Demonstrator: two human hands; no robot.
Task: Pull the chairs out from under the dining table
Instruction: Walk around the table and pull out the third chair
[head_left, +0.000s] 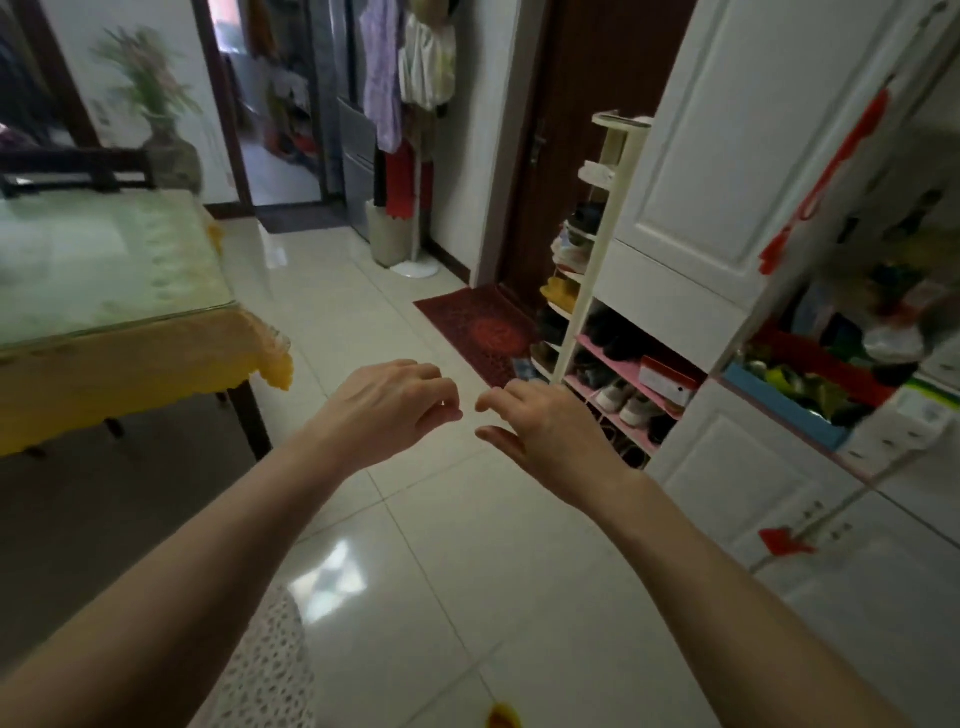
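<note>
The dining table stands at the left, with a glass top and a yellow cloth hanging over its near edge. A dark wooden chair back shows behind the table's far side. Under the near edge, dark chair legs peek out below the cloth. My left hand and my right hand hover side by side over the tiled floor, right of the table's corner. Both hold nothing, with fingers loosely curled and apart. Neither touches the table or a chair.
A white shoe rack and white cabinets line the right wall. A red doormat lies before a dark door. A coat stand with hanging clothes stands at the back. A lace-covered surface sits at the bottom.
</note>
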